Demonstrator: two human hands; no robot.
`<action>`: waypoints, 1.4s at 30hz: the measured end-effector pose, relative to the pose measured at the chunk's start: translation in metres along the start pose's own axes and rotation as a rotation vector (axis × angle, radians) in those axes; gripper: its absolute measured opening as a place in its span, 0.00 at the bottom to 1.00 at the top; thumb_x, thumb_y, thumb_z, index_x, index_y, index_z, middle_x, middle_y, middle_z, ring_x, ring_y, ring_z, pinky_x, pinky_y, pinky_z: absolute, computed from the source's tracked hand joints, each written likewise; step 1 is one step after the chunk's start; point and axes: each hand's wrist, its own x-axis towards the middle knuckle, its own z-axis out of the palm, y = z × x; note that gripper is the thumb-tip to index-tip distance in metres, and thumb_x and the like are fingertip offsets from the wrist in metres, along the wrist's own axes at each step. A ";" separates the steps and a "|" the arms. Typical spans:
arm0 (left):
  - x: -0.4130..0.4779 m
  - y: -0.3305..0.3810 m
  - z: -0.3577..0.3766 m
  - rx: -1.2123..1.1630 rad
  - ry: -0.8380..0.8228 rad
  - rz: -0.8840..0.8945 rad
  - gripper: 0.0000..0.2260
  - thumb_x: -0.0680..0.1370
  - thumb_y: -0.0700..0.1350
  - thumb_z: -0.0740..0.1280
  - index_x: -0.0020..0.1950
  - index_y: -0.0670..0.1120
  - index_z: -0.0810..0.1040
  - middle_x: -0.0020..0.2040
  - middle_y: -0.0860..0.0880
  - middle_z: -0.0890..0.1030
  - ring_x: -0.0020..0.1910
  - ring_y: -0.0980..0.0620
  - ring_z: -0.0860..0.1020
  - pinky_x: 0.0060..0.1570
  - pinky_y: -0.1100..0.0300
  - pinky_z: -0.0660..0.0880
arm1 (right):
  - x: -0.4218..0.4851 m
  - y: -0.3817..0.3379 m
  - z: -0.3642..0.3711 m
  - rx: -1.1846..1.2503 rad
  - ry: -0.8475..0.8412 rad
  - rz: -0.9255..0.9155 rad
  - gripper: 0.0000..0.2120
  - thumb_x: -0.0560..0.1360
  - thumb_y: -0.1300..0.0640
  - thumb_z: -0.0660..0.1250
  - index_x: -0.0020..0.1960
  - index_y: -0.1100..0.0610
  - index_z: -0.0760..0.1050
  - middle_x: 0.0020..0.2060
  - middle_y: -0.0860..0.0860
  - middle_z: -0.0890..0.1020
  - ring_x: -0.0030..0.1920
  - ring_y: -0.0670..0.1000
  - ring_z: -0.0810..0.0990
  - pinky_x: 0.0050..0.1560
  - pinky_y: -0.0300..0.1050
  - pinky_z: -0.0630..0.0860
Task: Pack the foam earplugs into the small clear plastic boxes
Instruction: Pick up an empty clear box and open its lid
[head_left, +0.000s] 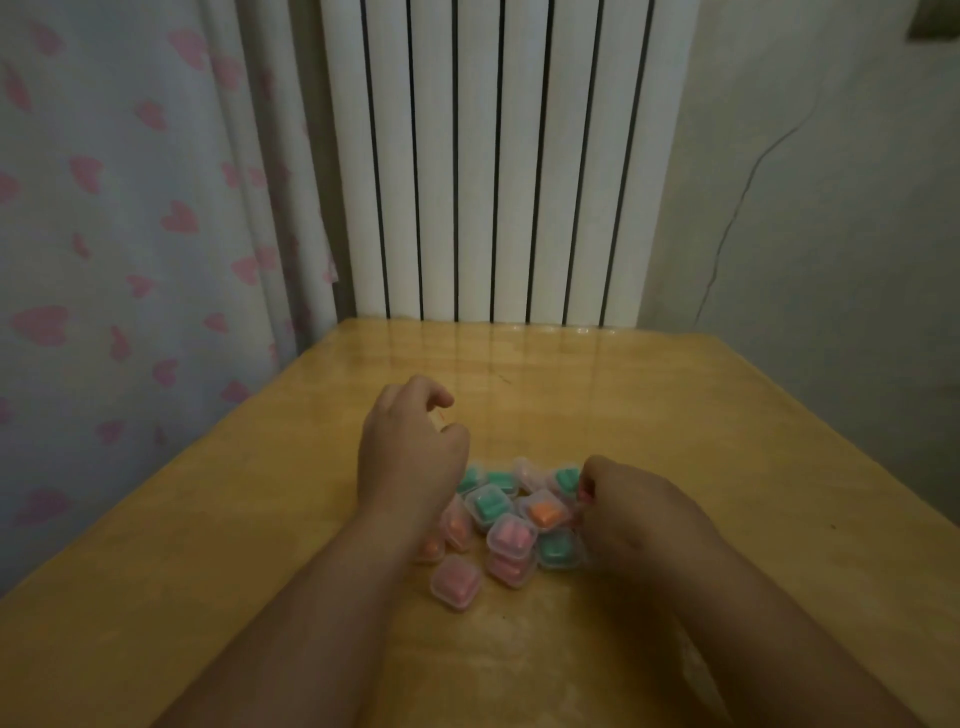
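Wooden table (249, 519), radiator (498, 156) behind; left hand (410, 447) loosely curled, empty; right hand (634, 509) grip unclear.

My left hand (410, 452) is held palm down, ahead and left of my right, fingers loosely curled, thumb and forefinger apart with nothing between them. My right hand (641, 512) sits knuckles up, fingertips bunched leftward; whether they pinch anything I cannot tell. Both forearms (332, 597) are bare.

Home room, likely bedroom: heart-print curtain (130, 234) at frame left, white column radiator (498, 156) top centre, wooden table (208, 545) below, cracked wall (805, 208) right.
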 end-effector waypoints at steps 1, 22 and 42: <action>-0.002 0.001 0.002 0.000 -0.020 0.018 0.10 0.72 0.40 0.67 0.50 0.52 0.75 0.50 0.53 0.73 0.47 0.51 0.73 0.44 0.58 0.68 | -0.001 -0.002 0.003 -0.005 0.015 -0.017 0.12 0.75 0.51 0.62 0.58 0.50 0.70 0.56 0.53 0.78 0.57 0.57 0.76 0.50 0.46 0.72; -0.011 0.009 0.007 -0.178 -0.176 0.075 0.06 0.72 0.40 0.69 0.41 0.52 0.79 0.38 0.54 0.79 0.39 0.56 0.77 0.40 0.58 0.76 | 0.005 -0.006 -0.001 0.463 0.330 -0.032 0.03 0.79 0.53 0.62 0.47 0.49 0.70 0.44 0.48 0.76 0.44 0.49 0.75 0.37 0.42 0.68; -0.012 0.018 0.004 -0.723 -0.507 -0.231 0.15 0.74 0.29 0.65 0.52 0.47 0.81 0.38 0.45 0.78 0.34 0.50 0.79 0.36 0.59 0.78 | 0.007 -0.013 0.000 1.226 0.545 0.048 0.05 0.76 0.59 0.65 0.43 0.52 0.77 0.40 0.49 0.83 0.41 0.50 0.80 0.44 0.54 0.79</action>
